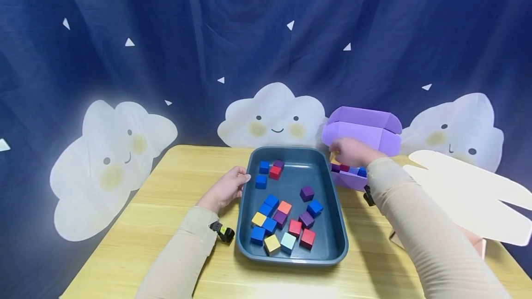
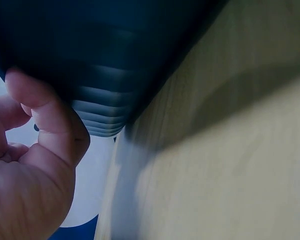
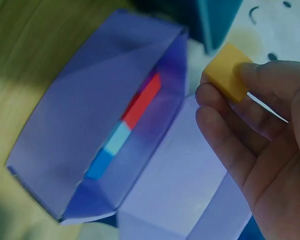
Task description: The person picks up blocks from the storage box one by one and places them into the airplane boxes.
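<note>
At the left rim of a dark blue-grey tray (image 1: 291, 260), my left hand (image 1: 226, 186) holds the edge with thumb and bent fingers. The left wrist view shows those fingers (image 2: 55, 125) against the tray's outer wall. My right hand (image 1: 353, 150) is over the open purple box (image 1: 363, 128), pinching a yellow cube (image 3: 227, 72) between thumb and fingertips. Inside that box stand several cubes, among them a red cube (image 3: 141, 100), a pale blue cube (image 3: 117, 137) and a blue cube (image 3: 99, 164). Blue, red, purple, yellow, orange and pale cubes lie scattered in the tray.
A white and pinkish open carton (image 1: 469, 197) stands on the right, partly behind my right sleeve. All of this is on a light wooden table (image 1: 166, 206). Behind it hangs a dark blue curtain (image 1: 249, 26) with clouds and triangles.
</note>
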`<state>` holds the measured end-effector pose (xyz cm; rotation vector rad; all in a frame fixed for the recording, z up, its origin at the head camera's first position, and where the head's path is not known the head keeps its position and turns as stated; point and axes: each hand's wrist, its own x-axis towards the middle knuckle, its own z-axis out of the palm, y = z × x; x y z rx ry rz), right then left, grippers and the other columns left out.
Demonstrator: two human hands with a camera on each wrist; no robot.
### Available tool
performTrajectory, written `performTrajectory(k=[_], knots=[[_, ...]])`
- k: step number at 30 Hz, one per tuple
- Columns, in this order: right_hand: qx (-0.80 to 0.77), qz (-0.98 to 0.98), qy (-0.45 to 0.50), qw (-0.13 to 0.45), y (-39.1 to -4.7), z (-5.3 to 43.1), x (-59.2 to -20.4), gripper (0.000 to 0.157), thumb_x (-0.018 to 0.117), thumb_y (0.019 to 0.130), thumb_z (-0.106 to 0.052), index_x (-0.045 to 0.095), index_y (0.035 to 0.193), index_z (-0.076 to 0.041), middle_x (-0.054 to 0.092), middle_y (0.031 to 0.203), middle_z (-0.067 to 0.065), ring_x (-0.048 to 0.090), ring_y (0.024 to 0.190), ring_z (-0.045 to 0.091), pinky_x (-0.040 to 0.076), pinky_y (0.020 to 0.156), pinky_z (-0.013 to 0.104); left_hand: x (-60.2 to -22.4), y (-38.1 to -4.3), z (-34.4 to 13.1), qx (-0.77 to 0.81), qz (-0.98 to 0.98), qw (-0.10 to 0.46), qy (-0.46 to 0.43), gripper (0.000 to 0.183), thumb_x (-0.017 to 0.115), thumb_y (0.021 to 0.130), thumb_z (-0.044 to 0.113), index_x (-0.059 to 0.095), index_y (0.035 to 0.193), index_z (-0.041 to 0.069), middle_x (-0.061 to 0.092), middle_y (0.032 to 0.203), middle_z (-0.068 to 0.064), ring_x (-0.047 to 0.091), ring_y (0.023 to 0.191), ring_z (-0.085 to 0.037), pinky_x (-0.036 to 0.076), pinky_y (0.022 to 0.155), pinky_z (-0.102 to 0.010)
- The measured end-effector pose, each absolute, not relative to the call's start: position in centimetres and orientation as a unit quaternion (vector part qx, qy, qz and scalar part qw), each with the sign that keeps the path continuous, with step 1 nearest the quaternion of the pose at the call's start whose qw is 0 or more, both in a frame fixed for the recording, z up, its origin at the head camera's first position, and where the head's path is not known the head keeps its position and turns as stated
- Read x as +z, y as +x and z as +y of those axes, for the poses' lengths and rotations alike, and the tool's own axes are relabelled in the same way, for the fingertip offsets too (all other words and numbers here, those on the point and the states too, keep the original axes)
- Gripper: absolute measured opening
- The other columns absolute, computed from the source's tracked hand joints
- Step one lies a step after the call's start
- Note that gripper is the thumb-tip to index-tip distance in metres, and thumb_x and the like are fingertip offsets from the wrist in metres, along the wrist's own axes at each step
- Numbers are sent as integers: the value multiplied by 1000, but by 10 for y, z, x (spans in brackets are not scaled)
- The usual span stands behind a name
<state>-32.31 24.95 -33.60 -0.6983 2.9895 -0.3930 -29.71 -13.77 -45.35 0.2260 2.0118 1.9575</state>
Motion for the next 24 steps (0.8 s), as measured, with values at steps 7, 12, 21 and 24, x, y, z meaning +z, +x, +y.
performTrajectory(k=[7,12,21,24], knots=[[-126,975,-178,44,-326,270,-352,29,61,91,-2,63,119,6,67,109,19,62,103,38,48,97,57,-455,-296,-139,683,707,164,80,19,49,107,15,45,119,1,57,97,-14,57,76,-20,50,64,-28],[-111,978,-172,36,-332,281,-371,25,63,87,-4,64,111,4,67,102,17,63,98,38,49,93,56,-456,-296,-139,683,709,158,79,17,49,108,14,45,119,1,59,98,-14,57,76,-20,51,64,-28],[-115,981,-149,50,-336,284,-389,17,63,89,-4,68,105,-1,65,93,12,57,89,32,48,86,53,-455,-295,-137,687,705,157,80,17,48,108,13,45,119,0,59,98,-13,59,75,-18,51,64,-28],[-113,983,-140,40,-335,283,-392,18,61,89,-4,68,105,-1,64,95,13,57,90,34,47,86,53,-454,-296,-137,691,701,160,79,16,48,108,13,44,118,1,60,98,-14,59,74,-17,52,64,-28]])
